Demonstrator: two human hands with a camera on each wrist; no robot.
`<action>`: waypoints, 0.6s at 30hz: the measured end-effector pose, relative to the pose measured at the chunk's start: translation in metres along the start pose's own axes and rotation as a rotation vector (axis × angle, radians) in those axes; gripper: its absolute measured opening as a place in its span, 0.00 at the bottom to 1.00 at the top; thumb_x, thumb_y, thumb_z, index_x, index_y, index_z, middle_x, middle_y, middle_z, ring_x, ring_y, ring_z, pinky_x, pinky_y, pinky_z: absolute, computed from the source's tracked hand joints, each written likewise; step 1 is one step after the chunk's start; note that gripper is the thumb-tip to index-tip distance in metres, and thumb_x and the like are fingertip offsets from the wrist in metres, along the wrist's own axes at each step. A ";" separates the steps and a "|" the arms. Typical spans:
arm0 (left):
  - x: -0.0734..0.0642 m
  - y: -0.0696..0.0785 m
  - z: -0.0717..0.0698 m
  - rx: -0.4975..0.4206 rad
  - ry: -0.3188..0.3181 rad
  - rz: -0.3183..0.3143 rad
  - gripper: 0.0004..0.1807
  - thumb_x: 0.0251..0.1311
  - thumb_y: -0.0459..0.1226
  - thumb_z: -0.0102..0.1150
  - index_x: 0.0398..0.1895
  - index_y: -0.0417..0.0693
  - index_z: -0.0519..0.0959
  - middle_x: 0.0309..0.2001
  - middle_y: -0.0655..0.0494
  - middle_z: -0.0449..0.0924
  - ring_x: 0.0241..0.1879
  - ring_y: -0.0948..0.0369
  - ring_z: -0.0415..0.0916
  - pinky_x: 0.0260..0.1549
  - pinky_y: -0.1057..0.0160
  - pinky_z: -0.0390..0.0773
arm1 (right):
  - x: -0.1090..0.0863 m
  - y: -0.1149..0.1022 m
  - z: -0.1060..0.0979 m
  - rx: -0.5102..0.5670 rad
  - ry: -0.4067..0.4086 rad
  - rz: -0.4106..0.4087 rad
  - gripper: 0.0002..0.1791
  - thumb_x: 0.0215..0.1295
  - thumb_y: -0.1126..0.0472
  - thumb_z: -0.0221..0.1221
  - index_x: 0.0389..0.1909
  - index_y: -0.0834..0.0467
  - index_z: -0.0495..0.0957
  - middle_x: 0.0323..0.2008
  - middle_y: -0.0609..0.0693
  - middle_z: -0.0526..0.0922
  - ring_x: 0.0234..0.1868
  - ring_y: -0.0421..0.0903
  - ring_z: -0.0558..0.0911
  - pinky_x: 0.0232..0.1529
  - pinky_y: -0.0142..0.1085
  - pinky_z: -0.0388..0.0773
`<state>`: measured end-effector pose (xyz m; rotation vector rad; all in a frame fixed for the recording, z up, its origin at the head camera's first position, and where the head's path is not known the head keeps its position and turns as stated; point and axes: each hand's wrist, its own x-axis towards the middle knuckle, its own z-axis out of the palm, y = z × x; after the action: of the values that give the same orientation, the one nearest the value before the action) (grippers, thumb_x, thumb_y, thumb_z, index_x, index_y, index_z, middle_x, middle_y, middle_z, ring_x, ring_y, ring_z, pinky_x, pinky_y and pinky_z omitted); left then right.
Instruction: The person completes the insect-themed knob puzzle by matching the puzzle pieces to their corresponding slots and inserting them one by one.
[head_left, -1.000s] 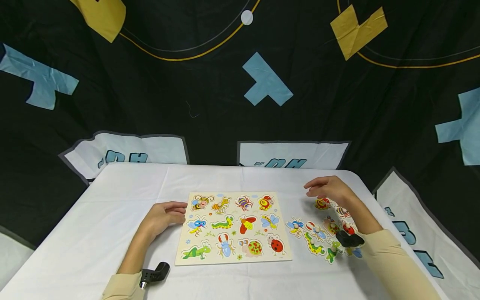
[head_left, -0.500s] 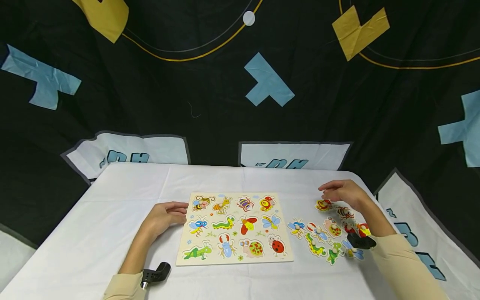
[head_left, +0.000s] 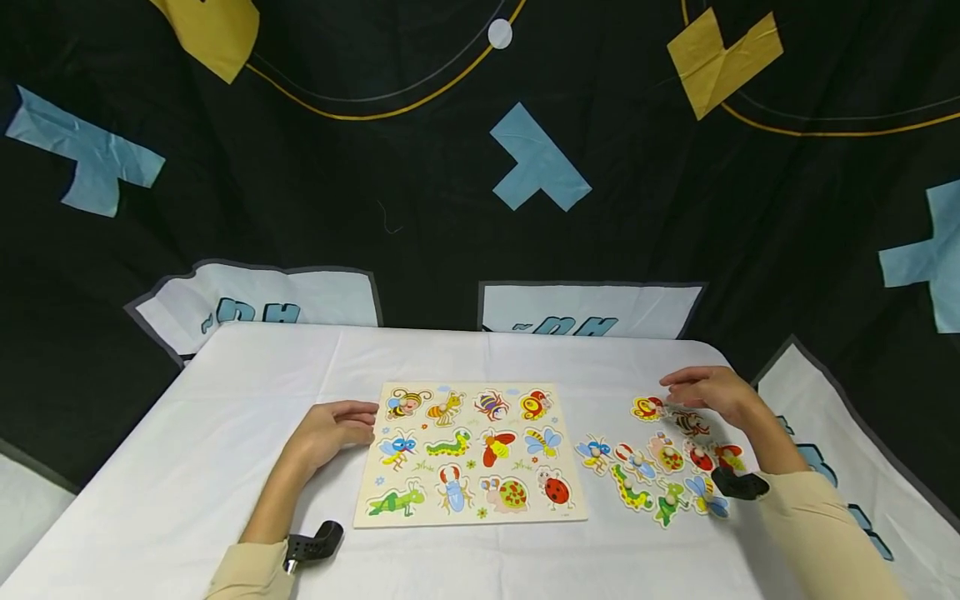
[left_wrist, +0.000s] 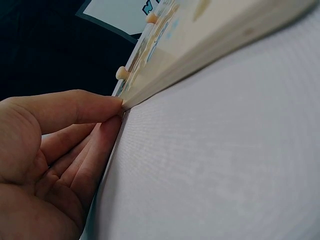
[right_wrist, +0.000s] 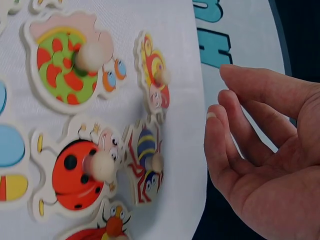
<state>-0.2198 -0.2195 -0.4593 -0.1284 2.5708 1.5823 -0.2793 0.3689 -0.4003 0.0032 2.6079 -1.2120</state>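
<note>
Since I am watching from afar, I start closest in: two beige sleeves (head_left: 251,573) enter at the bottom of the head view, a small black device (head_left: 315,546) at each wrist. The left hand (head_left: 324,433), its fingers lightly bent, rests its tips against the left edge of a pale insect puzzle board (head_left: 427,518) lying flat mid-desk; I would make that touch light but firm, so the board cannot slide. Right of it lie loose knobbed insect pieces (head_left: 666,452), closely crowded. The right hand (head_left: 712,393) hangs near the spider piece (head_left: 690,422), apart from it, fingers loosely curved with a slim gap at the tips, holding nothing. I judge this a reach among the pieces; thumb and finger should come straight down on one wooden knob (right_wrist: 157,163), because the ladybird piece (head_left: 700,457) sits just beside and could be nudged. Two pale knobs (left_wrist: 122,73) rise from the board's far side, so some pieces seem seated. A lightly creased white cloth covers the desk (head_left: 420,567). Behind hangs a black curtain (head_left: 300,183) with blue and yellow shapes and white lettered panels (head_left: 592,308).
</note>
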 end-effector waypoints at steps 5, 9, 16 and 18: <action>0.000 0.000 0.001 0.005 0.007 0.005 0.29 0.53 0.33 0.72 0.62 0.41 0.80 0.51 0.48 0.87 0.45 0.62 0.85 0.52 0.63 0.74 | -0.002 0.007 -0.004 -0.023 -0.005 0.024 0.25 0.69 0.59 0.61 0.62 0.67 0.76 0.60 0.65 0.80 0.52 0.50 0.81 0.60 0.54 0.75; 0.002 -0.001 0.000 -0.009 0.006 0.011 0.29 0.53 0.33 0.72 0.62 0.41 0.80 0.51 0.47 0.87 0.45 0.62 0.85 0.49 0.67 0.75 | -0.004 0.013 -0.007 -0.030 -0.010 0.048 0.24 0.68 0.57 0.62 0.62 0.66 0.77 0.59 0.64 0.81 0.53 0.52 0.80 0.57 0.52 0.76; 0.002 -0.002 0.001 -0.032 0.008 0.001 0.29 0.52 0.31 0.72 0.61 0.40 0.80 0.49 0.47 0.87 0.44 0.62 0.85 0.44 0.69 0.76 | -0.005 0.028 -0.009 -0.032 -0.008 0.078 0.25 0.67 0.55 0.65 0.59 0.65 0.79 0.55 0.60 0.84 0.50 0.49 0.81 0.54 0.45 0.79; 0.002 -0.002 0.001 -0.029 0.012 -0.001 0.29 0.52 0.31 0.72 0.61 0.40 0.80 0.49 0.47 0.87 0.44 0.62 0.85 0.44 0.69 0.76 | -0.005 0.031 -0.009 -0.026 -0.007 0.085 0.25 0.66 0.55 0.66 0.59 0.66 0.79 0.54 0.59 0.85 0.49 0.47 0.82 0.53 0.44 0.80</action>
<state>-0.2212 -0.2196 -0.4618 -0.1414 2.5569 1.6240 -0.2731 0.3965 -0.4170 0.1041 2.5892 -1.1464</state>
